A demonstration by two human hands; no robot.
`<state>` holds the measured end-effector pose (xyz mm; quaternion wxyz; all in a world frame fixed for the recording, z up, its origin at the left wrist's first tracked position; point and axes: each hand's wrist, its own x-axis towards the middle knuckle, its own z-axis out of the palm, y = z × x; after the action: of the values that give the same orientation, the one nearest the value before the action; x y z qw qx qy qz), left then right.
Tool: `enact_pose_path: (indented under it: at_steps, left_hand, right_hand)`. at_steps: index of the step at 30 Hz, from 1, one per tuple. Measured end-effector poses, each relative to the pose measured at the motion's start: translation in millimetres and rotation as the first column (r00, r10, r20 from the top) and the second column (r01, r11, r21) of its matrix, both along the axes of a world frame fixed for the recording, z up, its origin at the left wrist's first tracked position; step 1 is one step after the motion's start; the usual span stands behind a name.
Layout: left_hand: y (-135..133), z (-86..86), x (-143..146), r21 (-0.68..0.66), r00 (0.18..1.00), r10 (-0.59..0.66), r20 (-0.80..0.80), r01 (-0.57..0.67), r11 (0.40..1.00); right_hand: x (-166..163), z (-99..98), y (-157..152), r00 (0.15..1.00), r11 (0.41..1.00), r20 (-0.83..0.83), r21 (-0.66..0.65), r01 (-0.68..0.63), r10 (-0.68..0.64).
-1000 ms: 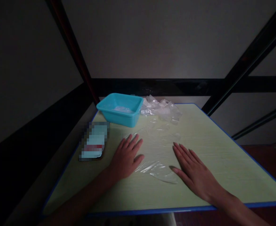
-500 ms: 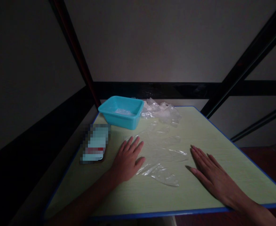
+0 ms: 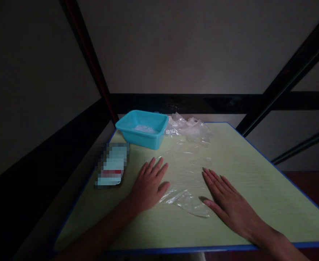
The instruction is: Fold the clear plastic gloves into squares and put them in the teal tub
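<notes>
A clear, thin plastic bag (image 3: pixel 185 203) lies spread and wrinkled on the pale green table (image 3: pixel 257 188). My left hand (image 3: pixel 150 185) rests flat on the bag's left side, fingers spread. Over the right edge of the bag is my right hand (image 3: pixel 227 201), stretched out flat with the thumb apart; whether it presses on the plastic I cannot tell. Neither hand grips anything.
A turquoise plastic basin (image 3: pixel 143 139) with clear plastic inside stands at the back left. Crumpled clear bags (image 3: pixel 189 128) lie beside it. A phone-like object (image 3: pixel 113 165), blurred out, is near the left edge. Walls close in behind and left.
My right hand has moved left across the tabletop, onto the edge of the plastic bag. My left hand has stayed in place on the bag. The view has shifted slightly.
</notes>
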<state>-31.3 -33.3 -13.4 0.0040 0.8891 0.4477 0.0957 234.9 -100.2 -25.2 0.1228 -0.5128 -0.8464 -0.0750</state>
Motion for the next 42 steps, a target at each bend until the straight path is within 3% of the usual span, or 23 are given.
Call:
enact_pose_path:
  at_steps: [14, 17, 20, 24, 28, 31, 33, 37, 42]
  left_hand:
    - [0.8, -3.7, -0.2, 0.019, 1.0, 0.005, 0.014, -0.005, 1.0]
    - [0.8, -3.8, 0.0, 0.029, 1.0, 0.01, 0.024, -0.011, 1.0]
    - [0.4, -2.0, 0.2, 0.022, 1.0, 0.012, 0.025, -0.013, 1.0]
    - [0.1, -0.2, -0.2, -0.019, 0.999, 0.009, 0.048, -0.009, 1.0]
    - [1.4, 1.0, -4.4, -0.043, 0.967, -0.008, 0.255, 0.019, 0.999]
    - [1.1, 7.3, -10.6, -0.048, 0.844, -0.025, 0.535, 0.06, 0.997]
    - [-1.2, 14.4, -15.2, -0.085, 0.777, -0.054, 0.627, 0.137, 0.987]
    - [-10.5, 26.9, -23.9, -0.243, 0.833, -0.123, 0.539, 0.293, 0.925]
    - [-19.0, 31.0, -31.7, -0.388, 0.916, -0.015, 0.4, 0.185, 0.903]
  right_hand:
    - [18.5, 4.3, -12.3, 0.996, 0.998, -0.075, -0.019, 0.056, -0.057]
    - [8.3, 18.1, -16.4, 0.991, 0.995, -0.088, 0.019, -0.097, 0.098]
    - [-7.8, 34.5, -18.6, 0.941, 0.945, -0.081, 0.015, -0.328, 0.328]
    - [-21.1, 45.1, -17.6, 0.914, 0.909, -0.072, -0.091, -0.406, 0.4]
    - [-21.6, 42.9, -16.8, 0.898, 0.898, -0.07, -0.041, -0.438, 0.435]
    - [-22.5, 44.0, -14.8, 0.899, 0.9, -0.052, -0.011, -0.435, 0.434]
    - [-24.5, 48.8, -10.7, 0.904, 0.905, -0.064, -0.024, -0.425, 0.423]
    - [-30.0, 64.6, 5.7, 0.884, 0.895, -0.203, -0.061, -0.441, 0.422]
    - [-38.6, 75.6, 34.3, 0.801, 0.88, -0.531, -0.195, -0.434, 0.277]
